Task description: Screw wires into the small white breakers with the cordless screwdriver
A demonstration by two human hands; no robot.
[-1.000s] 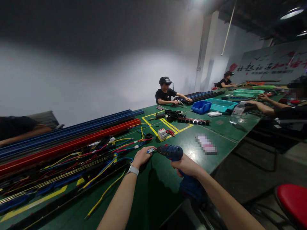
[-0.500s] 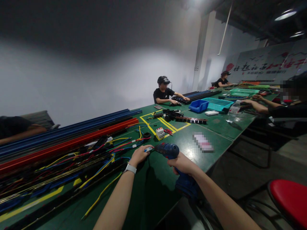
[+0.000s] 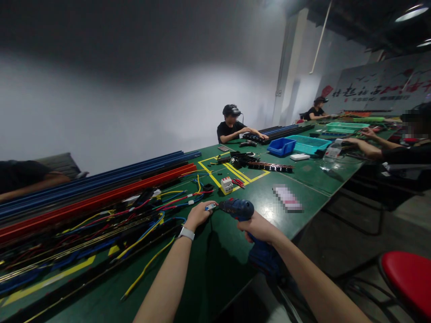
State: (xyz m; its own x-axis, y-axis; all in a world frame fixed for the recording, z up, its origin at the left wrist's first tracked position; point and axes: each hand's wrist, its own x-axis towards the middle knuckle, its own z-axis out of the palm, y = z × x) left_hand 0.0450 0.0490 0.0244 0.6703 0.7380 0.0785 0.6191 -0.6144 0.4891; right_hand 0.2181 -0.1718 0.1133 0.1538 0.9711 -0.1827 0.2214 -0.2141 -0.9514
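My right hand (image 3: 261, 227) is wrapped round the grip of a blue cordless drill (image 3: 240, 209), whose nose points left. Between the fingers of my left hand (image 3: 199, 214) sits a small white and blue block (image 3: 210, 207), too small to name surely. The drill's tip is right at this block; whether they touch I cannot tell. A pale watch (image 3: 186, 233) is on my left wrist. Just beyond my hands stands a white circuit breaker (image 3: 226, 185) with red marks, beside some short red wires (image 3: 239, 183).
Long blue rails (image 3: 148, 168), a red rail (image 3: 161, 181) and many coloured wires (image 3: 161, 224) lie along the left. A phone (image 3: 288, 198), a blue bin (image 3: 281, 146) and a bottle (image 3: 332, 154) are to the right. A red stool (image 3: 409, 280) stands beside the table. Several people sit around.
The view has shifted slightly, so most things sit a little further right. Both my hands keep their hold, drill tip at the block. The co-worker opposite has drawn one hand back from a dark tool.
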